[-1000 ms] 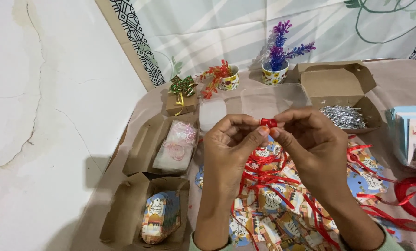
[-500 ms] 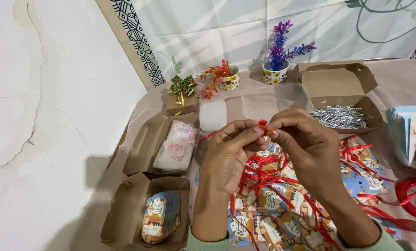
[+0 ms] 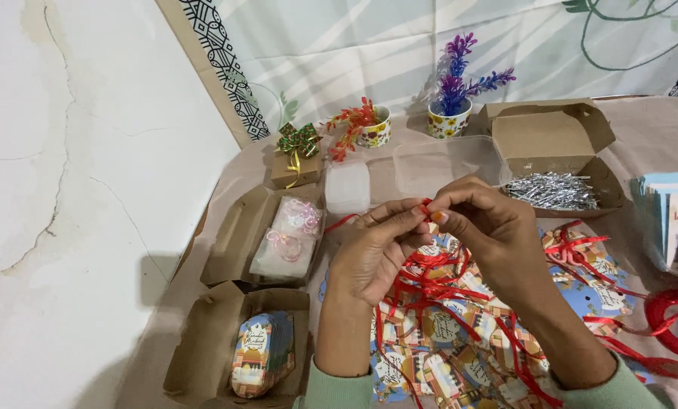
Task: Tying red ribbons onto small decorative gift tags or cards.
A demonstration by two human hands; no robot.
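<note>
Presently, both my hands are raised over the middle of the table: my left hand (image 3: pixel 373 254) and my right hand (image 3: pixel 486 227) meet fingertip to fingertip, each pinching a short end of thin red ribbon (image 3: pixel 426 206), which sits between them above a heap of printed tags (image 3: pixel 437 356) laced with more red ribbon. Step in hand, as I judge it: tying or tightening a small knot or bow in the ribbon; the next move would call for steady tension on both ends and a fine grip, since the strand is narrow and slippery-looking. Containers, listed from the near left corner: one open brown cardboard box (image 3: pixel 202 356) holding a stack of printed oval cards (image 3: pixel 259 352); beside it, toward the far side, a second open brown box (image 3: pixel 233 238) holding clear bags of pale pink ribbon curls (image 3: pixel 289 235); a small closed brown gift box (image 3: pixel 293 168) topped with a green and gold bow; a clear plastic tub (image 3: pixel 348 187), contents not discernible; a clear plastic lid or tray (image 3: pixel 445 163); a third open brown box (image 3: pixel 554 136) at the far right, holding silver shredded tinsel (image 3: pixel 551 189). Two small flowered pots stand at the far edge, one with orange sprigs (image 3: pixel 375 129), one with purple sprigs (image 3: pixel 448 120).
</note>
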